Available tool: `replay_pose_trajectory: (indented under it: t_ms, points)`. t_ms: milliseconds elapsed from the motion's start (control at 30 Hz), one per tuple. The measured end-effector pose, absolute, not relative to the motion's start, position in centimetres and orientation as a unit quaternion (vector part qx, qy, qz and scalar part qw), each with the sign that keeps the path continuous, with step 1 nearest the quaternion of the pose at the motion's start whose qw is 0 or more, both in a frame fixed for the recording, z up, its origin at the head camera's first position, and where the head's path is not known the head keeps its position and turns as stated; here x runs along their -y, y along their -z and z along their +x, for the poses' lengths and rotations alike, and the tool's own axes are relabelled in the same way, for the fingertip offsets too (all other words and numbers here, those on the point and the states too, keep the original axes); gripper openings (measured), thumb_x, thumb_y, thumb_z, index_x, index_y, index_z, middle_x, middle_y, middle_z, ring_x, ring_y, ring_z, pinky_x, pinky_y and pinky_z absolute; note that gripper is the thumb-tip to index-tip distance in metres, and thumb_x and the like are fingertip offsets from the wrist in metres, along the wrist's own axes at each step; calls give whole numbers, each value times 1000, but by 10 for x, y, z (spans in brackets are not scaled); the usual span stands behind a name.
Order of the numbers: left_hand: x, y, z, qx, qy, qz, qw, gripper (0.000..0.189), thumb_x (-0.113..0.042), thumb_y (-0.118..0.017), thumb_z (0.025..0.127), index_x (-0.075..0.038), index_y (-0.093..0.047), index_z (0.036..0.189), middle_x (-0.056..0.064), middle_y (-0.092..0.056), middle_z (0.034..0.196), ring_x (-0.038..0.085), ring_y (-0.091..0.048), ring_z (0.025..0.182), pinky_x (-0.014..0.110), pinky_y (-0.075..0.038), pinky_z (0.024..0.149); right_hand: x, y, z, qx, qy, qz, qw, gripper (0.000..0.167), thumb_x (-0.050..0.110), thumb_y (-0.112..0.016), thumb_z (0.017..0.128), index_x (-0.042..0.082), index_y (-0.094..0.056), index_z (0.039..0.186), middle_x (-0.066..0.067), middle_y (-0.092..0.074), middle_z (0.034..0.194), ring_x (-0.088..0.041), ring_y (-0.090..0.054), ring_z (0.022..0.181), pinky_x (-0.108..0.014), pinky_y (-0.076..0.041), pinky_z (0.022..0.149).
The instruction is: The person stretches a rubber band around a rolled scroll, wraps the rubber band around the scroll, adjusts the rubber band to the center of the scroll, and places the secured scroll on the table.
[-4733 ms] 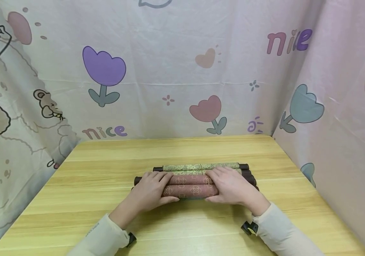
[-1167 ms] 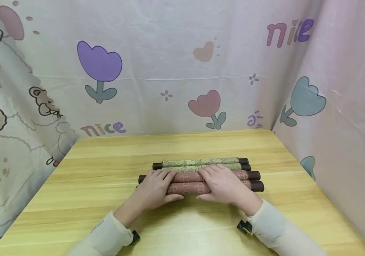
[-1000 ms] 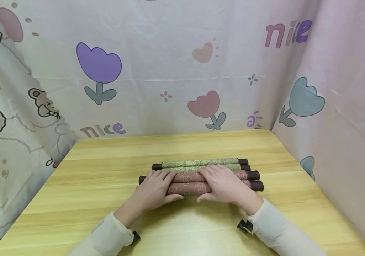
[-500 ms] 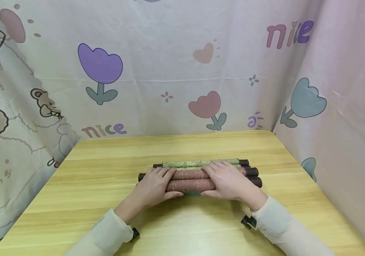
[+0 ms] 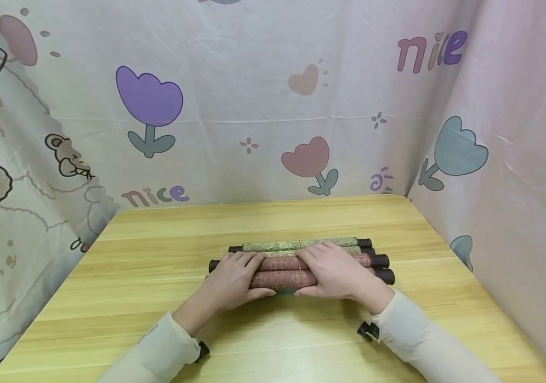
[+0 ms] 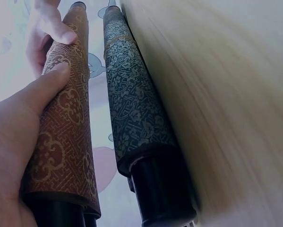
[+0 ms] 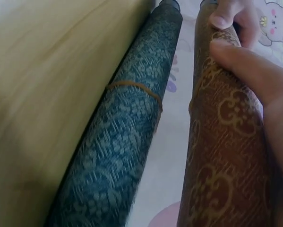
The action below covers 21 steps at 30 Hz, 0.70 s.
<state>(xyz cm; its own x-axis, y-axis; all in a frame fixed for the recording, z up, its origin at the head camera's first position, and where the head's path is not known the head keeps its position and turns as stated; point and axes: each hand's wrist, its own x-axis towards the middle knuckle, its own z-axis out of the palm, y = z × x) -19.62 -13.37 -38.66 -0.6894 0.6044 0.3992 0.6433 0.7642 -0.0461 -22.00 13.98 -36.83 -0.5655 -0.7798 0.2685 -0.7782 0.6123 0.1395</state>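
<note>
A red patterned hanging scroll (image 5: 282, 278), a double roll with dark end knobs and a thin band round it, lies across both hands' grip. My left hand (image 5: 231, 282) holds its left part, thumb on the near side and fingers over the top. My right hand (image 5: 337, 272) grips it right of the middle in the same way. In the wrist views, a gap separates the red scroll from a teal patterned scroll (image 6: 134, 94) below it, beside the tabletop. The head view shows only a sliver of teal. Just behind, a yellow-green scroll (image 5: 273, 246) is partly covered by the fingers.
The wood-grain table (image 5: 148, 276) extends round the scrolls on all sides. A pale curtain (image 5: 234, 80) printed with flowers encloses its back and sides. Black straps with small dark devices (image 5: 369, 331) sit at both sleeve cuffs.
Over the last seconds the red scroll has shifted slightly, and more of its right end shows. My right hand has moved a little left along it. A teal strip below has vanished and reappeared.
</note>
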Motion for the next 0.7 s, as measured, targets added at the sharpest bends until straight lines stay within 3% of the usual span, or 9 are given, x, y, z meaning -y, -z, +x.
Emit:
replay_pose_trajectory:
  t_ms: [167, 700]
  points:
    - [135, 384, -196, 922, 47, -332, 194, 79, -69, -60, 83, -7, -57, 133, 12, -63, 122, 34, -60, 110, 54, -47, 92, -152, 362, -220, 891, -19, 431, 143, 94, 73, -64, 76, 4, -51, 138, -9, -60, 129, -29, -55, 120, -47, -40, 104]
    - [146, 383, -191, 920, 37, -335, 198, 82, -71, -58, 83, -6, -57, 134, 13, -63, 123, 35, -60, 111, 57, -44, 95, -195, 359, -217, 900, -38, 412, 136, 94, 71, -68, 74, 3, -52, 136, -13, -59, 131, -33, -54, 121, -52, -40, 103]
